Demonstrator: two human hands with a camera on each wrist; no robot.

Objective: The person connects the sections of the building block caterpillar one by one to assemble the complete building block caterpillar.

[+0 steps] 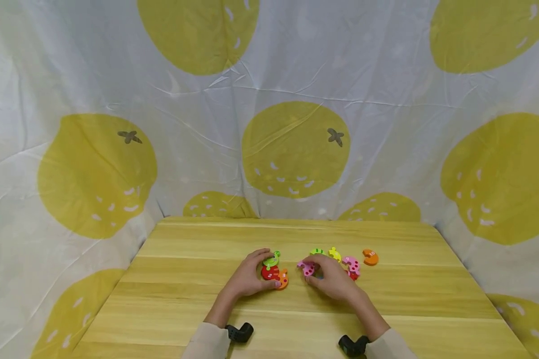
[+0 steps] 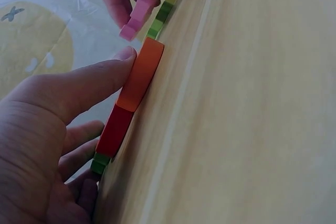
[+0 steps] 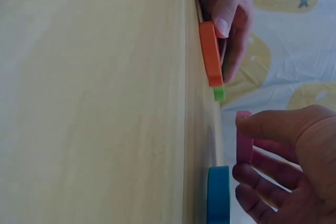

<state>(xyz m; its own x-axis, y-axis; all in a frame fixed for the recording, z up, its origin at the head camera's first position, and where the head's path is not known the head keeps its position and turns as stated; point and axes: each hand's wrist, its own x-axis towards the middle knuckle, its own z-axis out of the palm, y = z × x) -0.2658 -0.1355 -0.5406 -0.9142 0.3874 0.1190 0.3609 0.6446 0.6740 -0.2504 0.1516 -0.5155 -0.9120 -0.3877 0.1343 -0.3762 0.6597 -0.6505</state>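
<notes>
My left hand (image 1: 248,277) rests around a short chain of joined number puzzle pieces, its thumb on the orange piece (image 1: 282,280) numbered 3 and its fingers by the green head piece (image 1: 271,260). Between those two sits the red piece (image 1: 269,272) numbered 2. With thumb and fingertips, my right hand (image 1: 333,278) pinches a pink puzzle piece with red dots (image 1: 307,269). In the right wrist view that pink piece (image 3: 244,137) is raised off the wooden table. A blue piece (image 3: 219,195) lies below the right hand, mostly hidden from the head view.
Several loose pieces lie around the right hand: a green one (image 1: 317,252), a yellow one (image 1: 334,255), another pink one (image 1: 352,263) and a red one (image 1: 354,275). Farther right is an orange piece (image 1: 370,257) numbered 10. A lemon-patterned curtain (image 1: 292,75) surrounds the table.
</notes>
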